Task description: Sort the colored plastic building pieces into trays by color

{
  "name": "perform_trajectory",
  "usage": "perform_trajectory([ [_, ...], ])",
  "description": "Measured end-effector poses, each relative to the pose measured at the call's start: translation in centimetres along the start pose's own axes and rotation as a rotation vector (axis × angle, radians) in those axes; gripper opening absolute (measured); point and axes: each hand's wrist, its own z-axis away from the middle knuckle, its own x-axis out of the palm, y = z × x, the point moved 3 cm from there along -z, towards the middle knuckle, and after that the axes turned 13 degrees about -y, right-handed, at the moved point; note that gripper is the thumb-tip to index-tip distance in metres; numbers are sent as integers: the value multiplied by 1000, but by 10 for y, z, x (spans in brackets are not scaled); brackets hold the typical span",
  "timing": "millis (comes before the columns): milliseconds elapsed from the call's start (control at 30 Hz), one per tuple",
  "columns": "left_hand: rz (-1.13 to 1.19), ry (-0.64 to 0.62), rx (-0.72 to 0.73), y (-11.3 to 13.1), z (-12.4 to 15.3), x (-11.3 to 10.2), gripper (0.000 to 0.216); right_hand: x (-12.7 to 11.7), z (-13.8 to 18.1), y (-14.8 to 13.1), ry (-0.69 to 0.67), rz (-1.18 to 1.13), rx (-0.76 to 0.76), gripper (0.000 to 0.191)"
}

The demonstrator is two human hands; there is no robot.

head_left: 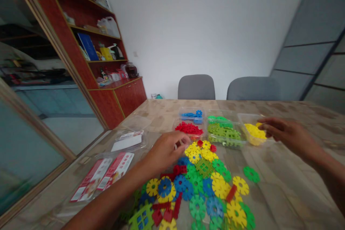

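A mixed heap of flat plastic pieces (198, 176) lies before me: notched discs in yellow, blue and green, olive square lattices and red connectors. My left hand (171, 147) is over the heap's far left edge, fingers curled and tips together beside yellow discs (194, 156); what they pinch, if anything, is hidden. Over at the right, my right hand (281, 131) is at the clear tub of yellow pieces (253, 134). Its thumb and fingers close on a yellow disc (259, 124), partly covered by the fingertips, at the tub's upper right.
Beside the yellow tub stand clear tubs with green pieces (223, 133), red pieces (188, 128) and blue pieces (192, 115). Printed red-and-white packages (104, 174) and clear plastic wrapping (129, 140) lie left. Two grey chairs (196, 87) stand behind the table. A lone green disc (251, 174) lies right of the heap.
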Motion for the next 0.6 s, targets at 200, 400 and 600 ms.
perform_trajectory([
  [200, -88, -138, -34, 1, 8, -26, 17, 57, 27, -54, -529, 94, -272, 36],
  [400, -248, -473, -115, 2, 34, -32, 41, 108, 73, -58, -723, 244, -315, 44],
  [600, -197, -513, -445, -34, 133, -16, 92, 157, 107, -104, -715, 308, -520, 52],
])
